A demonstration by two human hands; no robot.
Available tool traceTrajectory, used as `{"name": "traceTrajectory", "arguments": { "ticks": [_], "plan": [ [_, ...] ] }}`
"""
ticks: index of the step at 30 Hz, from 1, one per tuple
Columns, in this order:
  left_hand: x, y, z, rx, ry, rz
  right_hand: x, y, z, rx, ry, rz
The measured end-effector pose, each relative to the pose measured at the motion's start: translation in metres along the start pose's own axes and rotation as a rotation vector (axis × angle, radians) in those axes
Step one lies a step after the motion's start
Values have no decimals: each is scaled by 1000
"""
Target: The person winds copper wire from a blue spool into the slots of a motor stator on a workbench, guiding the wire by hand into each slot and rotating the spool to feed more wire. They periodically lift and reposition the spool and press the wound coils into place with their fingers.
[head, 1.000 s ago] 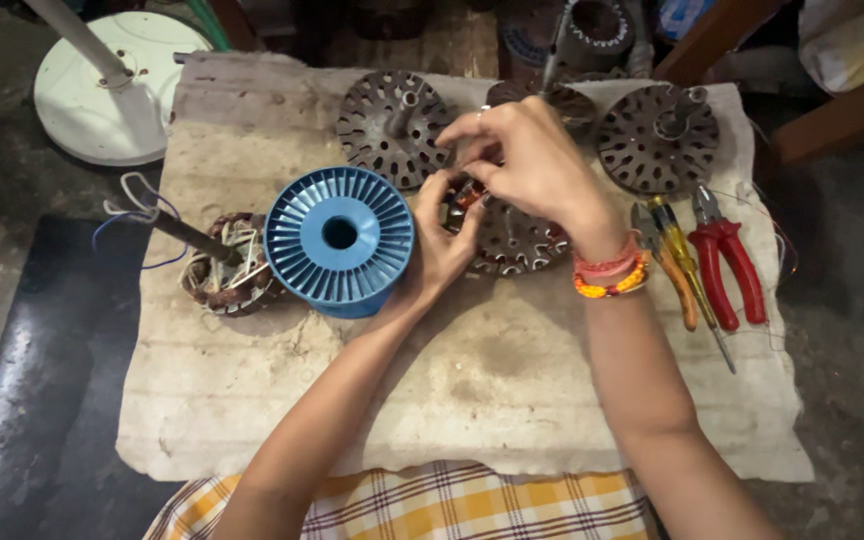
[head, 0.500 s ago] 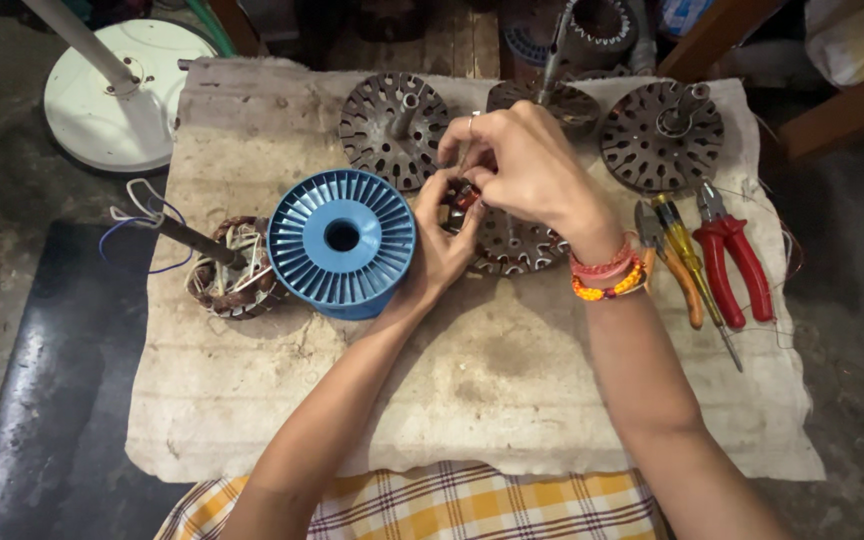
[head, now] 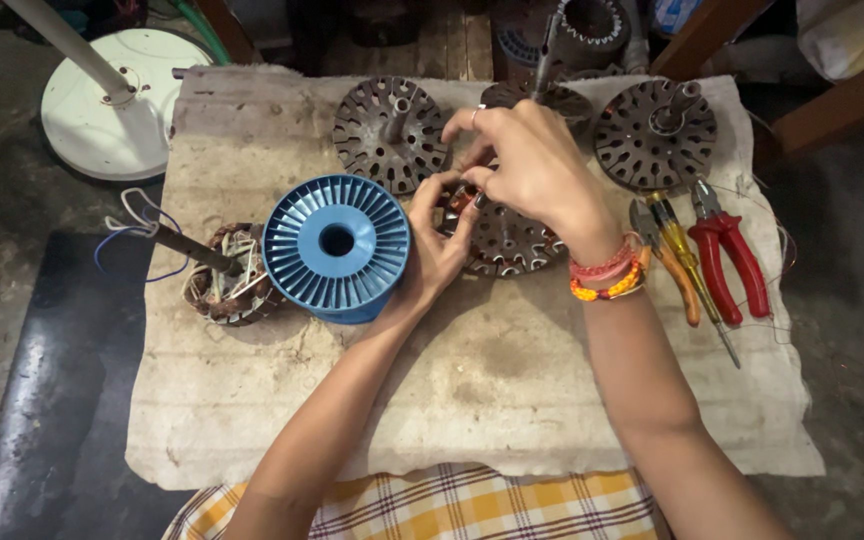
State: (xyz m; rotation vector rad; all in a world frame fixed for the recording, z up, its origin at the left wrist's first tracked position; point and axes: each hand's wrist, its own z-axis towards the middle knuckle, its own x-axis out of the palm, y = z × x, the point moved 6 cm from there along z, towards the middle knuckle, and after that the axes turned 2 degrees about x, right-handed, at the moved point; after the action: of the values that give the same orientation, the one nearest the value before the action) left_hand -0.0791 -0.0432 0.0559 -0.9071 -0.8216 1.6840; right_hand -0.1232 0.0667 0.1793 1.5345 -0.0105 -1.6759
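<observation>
My left hand (head: 439, 238) and my right hand (head: 530, 165) meet over a round slotted metal stator core (head: 508, 240) lying on a pale cloth (head: 472, 400). Their fingers pinch at copper winding on the core's left rim; my right hand hides most of it. A large blue ribbed spool (head: 336, 245) stands just left of my left hand, touching the palm side. My right wrist wears red and orange bead bracelets (head: 607, 279).
Three more slotted stator cores lie along the cloth's far edge (head: 390, 130) (head: 542, 98) (head: 655, 135). A wound coil with loose wires (head: 227, 275) sits left of the spool. Red-handled pliers (head: 727, 250) and orange-handled tools (head: 677, 265) lie right. A white fan base (head: 112, 95) stands far left.
Both hands stay at the core with small finger movements. The view has drifted slightly; nothing else moved.
</observation>
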Motion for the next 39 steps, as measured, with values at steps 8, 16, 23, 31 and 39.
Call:
{"name": "traceTrajectory", "arguments": {
  "ticks": [8, 16, 23, 31, 39],
  "plan": [
    [0, -5, 0, 83, -17, 38, 4, 3, 2, -84, -75, -41],
    [0, -8, 1, 21, 29, 24, 3, -1, 3, -52, -65, 45],
    [4, -4, 0, -3, 100, -38, 9, -26, 9, 130, 11, 230],
    [8, 3, -1, 23, 81, -133, 13, -28, 10, 138, 45, 405],
    [7, 3, -2, 10, 101, -93, 0, -41, -4, 257, 229, 565]
  ]
}}
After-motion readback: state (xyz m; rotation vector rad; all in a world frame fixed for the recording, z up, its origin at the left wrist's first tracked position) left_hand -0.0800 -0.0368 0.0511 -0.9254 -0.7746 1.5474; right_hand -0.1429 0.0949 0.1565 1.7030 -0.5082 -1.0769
